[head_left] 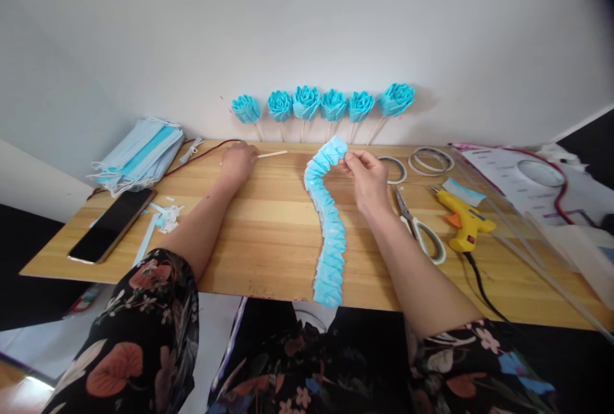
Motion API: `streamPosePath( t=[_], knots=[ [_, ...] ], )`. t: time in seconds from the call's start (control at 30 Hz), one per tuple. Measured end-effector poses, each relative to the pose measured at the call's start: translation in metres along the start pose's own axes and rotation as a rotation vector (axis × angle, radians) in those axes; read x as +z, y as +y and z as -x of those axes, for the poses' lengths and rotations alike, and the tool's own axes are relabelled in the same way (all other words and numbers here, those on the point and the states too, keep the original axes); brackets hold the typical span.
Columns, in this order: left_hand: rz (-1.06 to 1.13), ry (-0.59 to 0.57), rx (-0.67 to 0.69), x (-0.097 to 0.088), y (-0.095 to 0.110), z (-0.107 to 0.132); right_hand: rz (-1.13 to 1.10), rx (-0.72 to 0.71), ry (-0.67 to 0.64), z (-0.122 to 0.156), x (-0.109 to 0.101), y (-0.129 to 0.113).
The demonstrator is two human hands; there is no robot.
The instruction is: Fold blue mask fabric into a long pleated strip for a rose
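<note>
Blue fabric, counted from my remote seat: 6 flowers along the far wall, 1 pleated strip running near-to-far down the middle of the table, 1 mask stack far left. Right hand reaches out, thumb and forefinger pinched on the strip's far end. Left hand lies palm-down, fingers curled at the left end of 1 thin stick, hidden under the knuckles; I cannot tell whether they grip it.

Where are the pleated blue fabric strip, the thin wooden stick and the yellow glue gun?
pleated blue fabric strip (332,235), head view, middle of its length.
thin wooden stick (273,154), head view, middle of the shaft.
yellow glue gun (461,217), head view, on its body.
</note>
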State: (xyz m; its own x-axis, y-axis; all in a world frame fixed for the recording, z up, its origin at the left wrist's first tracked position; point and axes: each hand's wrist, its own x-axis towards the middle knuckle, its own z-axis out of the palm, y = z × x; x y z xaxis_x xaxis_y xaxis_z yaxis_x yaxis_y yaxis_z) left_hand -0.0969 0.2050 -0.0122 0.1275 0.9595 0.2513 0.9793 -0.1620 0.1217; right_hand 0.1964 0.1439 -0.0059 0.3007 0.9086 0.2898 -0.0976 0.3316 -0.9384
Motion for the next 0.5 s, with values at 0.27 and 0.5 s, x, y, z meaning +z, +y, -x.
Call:
streamPosePath(
  t=[0.27,0.5],
  knots=[
    [0.802,0.187,0.150,-0.024,0.069,0.004,0.132,-0.114,-0.111,0.010,0.004,-0.011],
    [1.184,-0.105,0.332,-0.039,0.119,0.001,0.121,-0.127,-0.117,0.010,0.002,-0.016]
  ],
)
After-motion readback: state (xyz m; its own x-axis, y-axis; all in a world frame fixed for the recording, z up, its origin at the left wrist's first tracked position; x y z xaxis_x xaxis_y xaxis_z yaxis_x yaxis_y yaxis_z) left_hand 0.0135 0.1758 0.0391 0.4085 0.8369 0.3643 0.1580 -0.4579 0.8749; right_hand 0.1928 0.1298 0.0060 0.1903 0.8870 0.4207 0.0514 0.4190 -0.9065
